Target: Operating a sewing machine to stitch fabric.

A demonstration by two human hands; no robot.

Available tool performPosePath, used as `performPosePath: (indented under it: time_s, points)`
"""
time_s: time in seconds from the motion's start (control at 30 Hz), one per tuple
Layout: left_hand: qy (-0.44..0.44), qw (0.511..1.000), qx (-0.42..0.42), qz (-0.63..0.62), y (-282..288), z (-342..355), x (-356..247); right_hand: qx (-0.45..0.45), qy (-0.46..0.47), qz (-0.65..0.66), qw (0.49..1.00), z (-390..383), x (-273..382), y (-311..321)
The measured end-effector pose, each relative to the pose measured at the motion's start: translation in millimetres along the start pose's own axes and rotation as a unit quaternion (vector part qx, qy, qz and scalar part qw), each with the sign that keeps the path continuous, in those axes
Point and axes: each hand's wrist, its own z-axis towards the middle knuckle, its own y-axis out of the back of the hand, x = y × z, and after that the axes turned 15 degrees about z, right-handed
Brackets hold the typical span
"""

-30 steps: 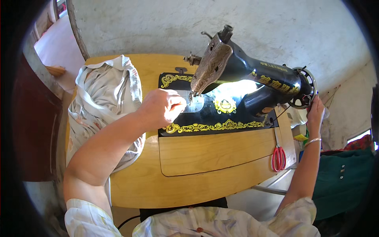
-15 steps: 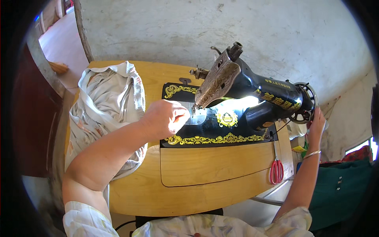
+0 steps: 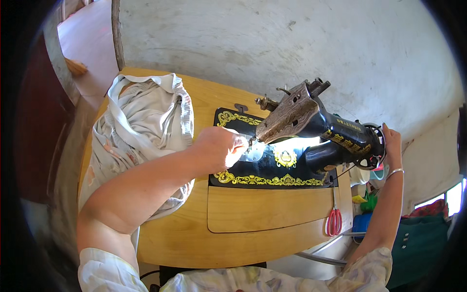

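Note:
A black sewing machine [image 3: 340, 132] with gold ornament stands on a wooden table, its engraved metal faceplate [image 3: 287, 114] turned to the left. My left hand [image 3: 223, 148] is closed in a pinch beside the needle area, over the edge of the silver needle plate [image 3: 254, 152]. Whatever lies between its fingertips is too small or hidden to make out. At the machine's right end, my right hand [image 3: 393, 148] rests on the rim of the handwheel [image 3: 374, 146], its fingers bent against the outer side. Some of those fingers are hidden.
Left of the machine lies a crumpled light-grey garment [image 3: 151, 114] with an elastic waistband. Red-handled scissors [image 3: 333, 221] lie at the right of the wooden tabletop [image 3: 180, 243]. A wall [image 3: 219, 44] rises behind. Dark green cloth [image 3: 418, 248] hangs at lower right.
The view has shifted, so the table and machine sit differently in it. My right hand has moved up and farther along the handwheel's rim. My left hand stays pinched near the needle.

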Motion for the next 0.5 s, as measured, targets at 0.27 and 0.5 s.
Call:
performPosePath:
  time_s: [0.27, 0.5]
  points:
    - [-0.005, 1.000, -0.016, 0.016, -6.4, 5.8, -1.0, -0.093, 0.220, 0.080, 0.968, -140.6, 78.8, -35.2]
    - [-0.015, 0.996, -0.087, -0.031, -16.9, 4.6, 3.7, 0.173, 0.297, 0.120, 0.931, -205.1, 87.9, -98.7]
